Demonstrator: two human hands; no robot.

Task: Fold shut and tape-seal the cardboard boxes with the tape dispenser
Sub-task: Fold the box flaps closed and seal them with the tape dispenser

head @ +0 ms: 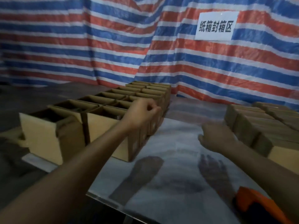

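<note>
Our left hand (pixel 144 112) is curled into an empty fist over the rows of open boxes (pixel 40 131) mid-left. Our right hand (pixel 215 138) hovers, fingers loose, above the shiny table (pixel 174 136). The closed boxes (pixel 258 125) sit at the right edge, and the orange tape dispenser (pixel 252 206) is bottom right.

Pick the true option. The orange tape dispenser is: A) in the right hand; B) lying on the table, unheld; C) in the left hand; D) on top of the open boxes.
B: the tape dispenser lies on the table at lower right; neither the left hand nor the right hand holds it.
</note>
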